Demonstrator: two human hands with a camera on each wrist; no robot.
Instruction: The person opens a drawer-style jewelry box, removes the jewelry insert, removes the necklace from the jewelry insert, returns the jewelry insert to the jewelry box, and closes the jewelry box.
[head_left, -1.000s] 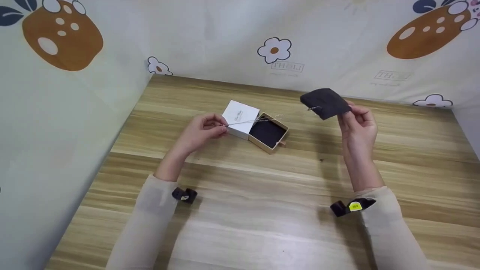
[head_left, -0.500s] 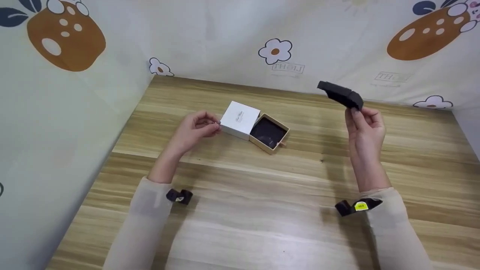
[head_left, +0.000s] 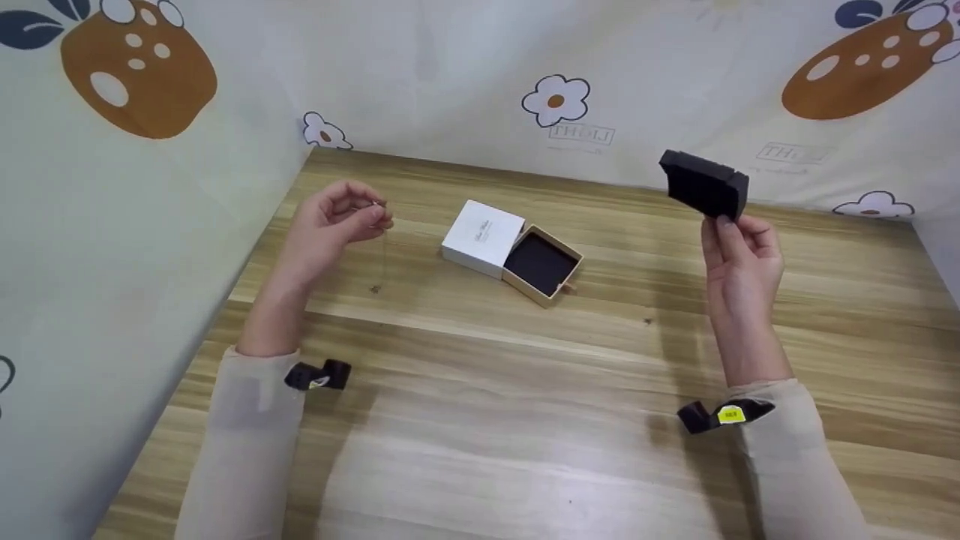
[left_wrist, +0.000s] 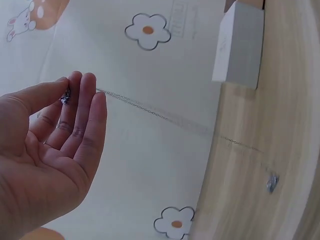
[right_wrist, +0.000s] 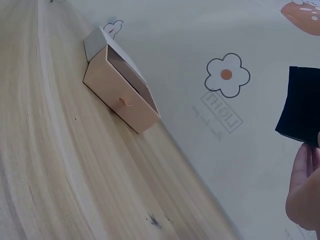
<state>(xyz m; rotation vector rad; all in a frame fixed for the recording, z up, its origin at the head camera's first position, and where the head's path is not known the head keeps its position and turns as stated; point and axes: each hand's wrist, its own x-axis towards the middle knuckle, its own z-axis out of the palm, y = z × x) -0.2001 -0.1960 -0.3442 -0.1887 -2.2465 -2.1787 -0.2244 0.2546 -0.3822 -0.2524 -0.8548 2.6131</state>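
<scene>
Lighting: bright, even, diffuse, from above. Shadows: soft, faint beneath both forearms on the bench (head_left: 525,420). Glare: mild sheen near its front edge. Focus: slightly soft; wrist views tilted, backdrop washed out.

You have a pale wooden table (head_left: 480,420) under you. On it lies a white sleeve box (head_left: 482,238) with its tan drawer (head_left: 541,266) slid partly open, dark lining showing.
</scene>
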